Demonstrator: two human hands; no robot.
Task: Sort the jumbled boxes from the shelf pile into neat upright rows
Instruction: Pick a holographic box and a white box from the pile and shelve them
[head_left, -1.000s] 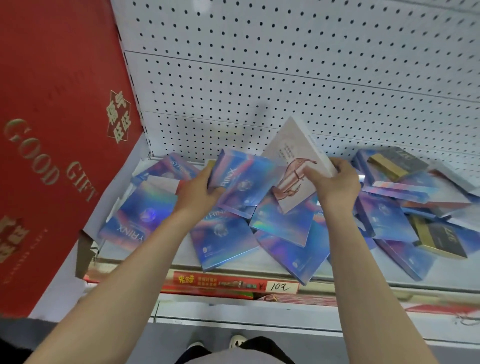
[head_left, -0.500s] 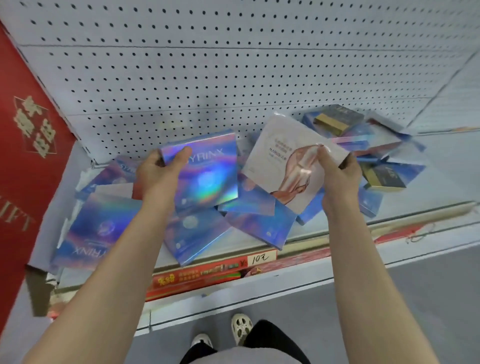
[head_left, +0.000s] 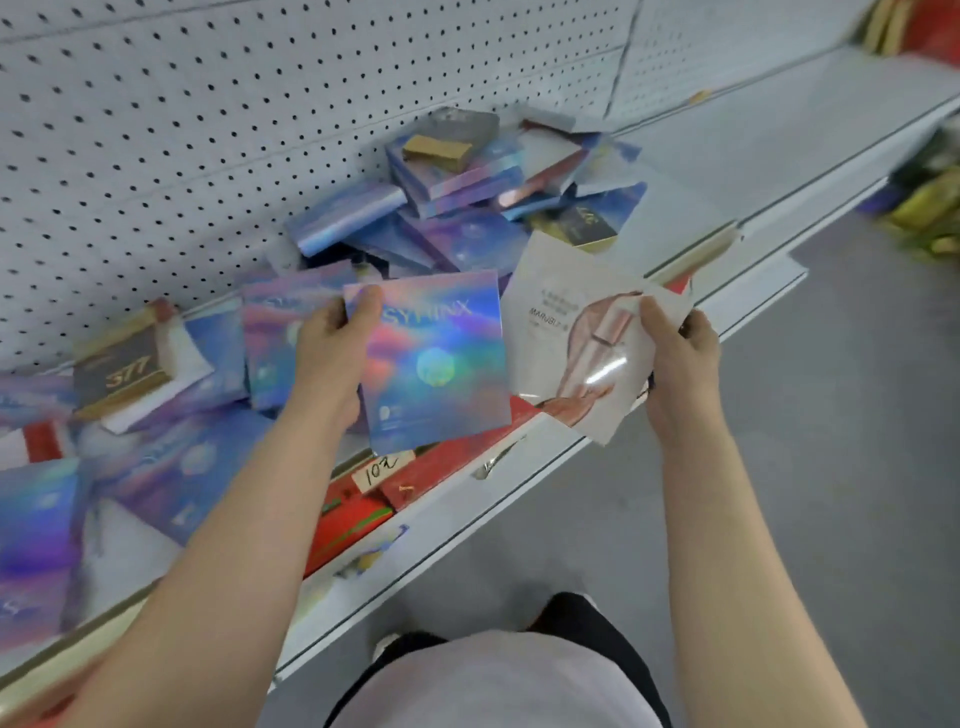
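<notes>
Boxes are held one in each of a person's hands, lifted clear of the shelf and out over its front edge. The left hand pinches a holographic blue box by its upper left corner, thumb across the front face, fingers hidden behind. The right hand grips a white and pink box at its right edge, thumb on the glossy front. Both boxes tilt, and their near edges almost meet or slightly overlap; which cannot be told.

Behind the hands, the shelf carries the jumbled pile: more holographic boxes lying flat and overlapping at left, a heaped stack against the pegboard back wall, and dark boxes with gold trim among them. No upright row shows yet. A handwritten price tag sits on the red shelf strip below.

Risks, as judgement: a corner pinch on a slick foil box could slip, dropping it to the floor. Setting either box down among loose, sloping neighbours may topple it or send the heap sliding off the edge.
</notes>
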